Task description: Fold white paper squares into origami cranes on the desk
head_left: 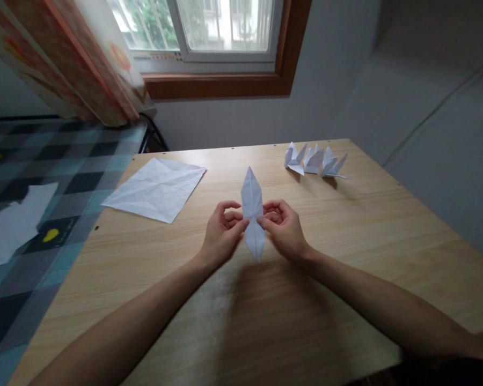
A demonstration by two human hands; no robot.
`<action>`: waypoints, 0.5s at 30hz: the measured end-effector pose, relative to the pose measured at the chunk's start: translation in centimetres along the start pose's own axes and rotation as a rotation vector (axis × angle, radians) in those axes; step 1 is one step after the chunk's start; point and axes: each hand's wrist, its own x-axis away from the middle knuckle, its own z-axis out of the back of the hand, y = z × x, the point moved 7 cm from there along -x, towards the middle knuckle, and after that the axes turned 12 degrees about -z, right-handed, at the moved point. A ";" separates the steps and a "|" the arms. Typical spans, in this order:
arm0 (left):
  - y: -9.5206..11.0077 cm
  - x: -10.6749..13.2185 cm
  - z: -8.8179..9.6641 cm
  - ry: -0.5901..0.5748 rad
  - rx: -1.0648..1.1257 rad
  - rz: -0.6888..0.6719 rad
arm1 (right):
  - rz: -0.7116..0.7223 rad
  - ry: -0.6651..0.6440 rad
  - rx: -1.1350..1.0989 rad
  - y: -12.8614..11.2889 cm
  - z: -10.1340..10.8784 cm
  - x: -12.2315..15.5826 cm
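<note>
A long, narrow diamond of folded white paper [252,201] stands upright over the middle of the wooden table [346,241]. My left hand [222,233] pinches its left edge at the waist, fingers curled. My right hand [282,228] pinches the right edge at the same height, fingers curled too. Both points of the paper stick out above and below my hands.
A creased, unfolded white paper square [156,187] lies flat at the table's far left. Three finished paper cranes [314,160] stand in a row at the far right. A checkered bed [32,177] with white sheets borders the table's left edge. A wall and window are behind.
</note>
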 end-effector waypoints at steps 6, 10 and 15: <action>-0.4 0.0 0.2 -0.001 -0.075 -0.003 | -0.012 -0.055 0.034 0.1 -0.4 0.1; -0.8 0.2 0.1 -0.071 -0.167 -0.013 | 0.032 -0.063 0.100 -0.1 -0.7 0.6; -0.5 0.3 0.1 -0.138 -0.360 -0.065 | 0.168 0.028 0.291 -1.3 -0.6 1.5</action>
